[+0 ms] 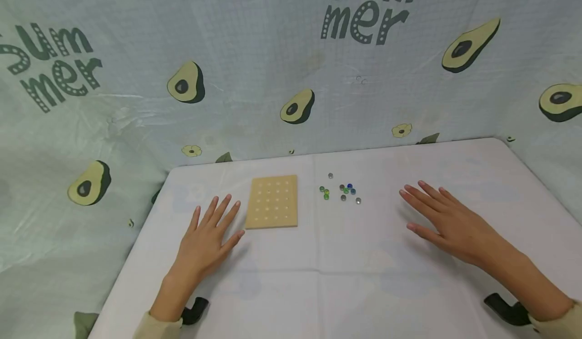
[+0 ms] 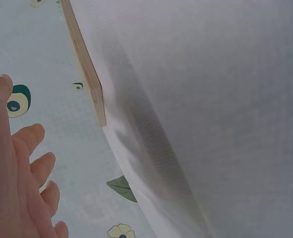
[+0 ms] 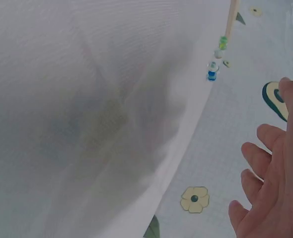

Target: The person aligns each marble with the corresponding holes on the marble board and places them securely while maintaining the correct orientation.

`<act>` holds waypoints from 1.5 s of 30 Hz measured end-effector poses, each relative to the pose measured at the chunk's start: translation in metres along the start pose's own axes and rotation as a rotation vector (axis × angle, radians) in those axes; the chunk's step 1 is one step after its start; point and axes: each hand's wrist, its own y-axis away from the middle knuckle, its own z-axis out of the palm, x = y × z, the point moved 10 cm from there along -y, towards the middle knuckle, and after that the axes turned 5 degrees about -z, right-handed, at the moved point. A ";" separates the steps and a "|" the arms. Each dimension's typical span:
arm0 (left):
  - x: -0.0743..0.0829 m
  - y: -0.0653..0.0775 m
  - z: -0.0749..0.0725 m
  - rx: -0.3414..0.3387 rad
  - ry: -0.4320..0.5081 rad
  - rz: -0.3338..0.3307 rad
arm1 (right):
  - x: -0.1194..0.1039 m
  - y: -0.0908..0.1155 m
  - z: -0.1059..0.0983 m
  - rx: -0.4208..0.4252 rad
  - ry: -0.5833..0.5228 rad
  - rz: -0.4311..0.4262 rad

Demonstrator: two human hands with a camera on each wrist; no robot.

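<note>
A flat wooden board (image 1: pixel 274 201) with rows of small round dimples lies left of the middle on the white-covered table. To its right several glass marbles (image 1: pixel 346 191) are scattered loosely, some green, some blue, some clear or grey. My left hand (image 1: pixel 204 245), palm down with fingers spread, is beside the board's lower left corner and holds nothing. Over the right part of the table my right hand (image 1: pixel 450 225) is also spread and holds nothing, its fingertips pointing toward the marbles from some distance. In the left wrist view the board (image 2: pixel 84 59) shows edge-on.
The white tablecloth (image 1: pixel 318 298) has fold creases. A pale cloth (image 1: pixel 245 51) printed with avocados and lettering hangs behind and beside the table. Dark straps (image 1: pixel 195 311) show at both wrists, below beige sleeves (image 1: pixel 156 327).
</note>
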 end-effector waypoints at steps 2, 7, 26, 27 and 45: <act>-0.001 -0.001 0.000 -0.002 -0.007 0.007 | -0.001 -0.003 0.002 -0.011 -0.011 0.009; -0.002 -0.002 0.002 -0.003 0.015 0.030 | -0.003 -0.009 0.010 -0.064 -0.059 0.035; -0.020 -0.041 0.004 -0.035 0.615 -0.050 | -0.016 -0.049 0.026 -0.091 -0.258 0.039; -0.021 -0.044 0.003 -0.029 0.634 -0.048 | -0.016 -0.051 0.026 -0.085 -0.261 0.037; -0.036 -0.074 0.022 -0.153 0.804 0.013 | -0.007 -0.084 0.025 0.029 -0.418 -0.030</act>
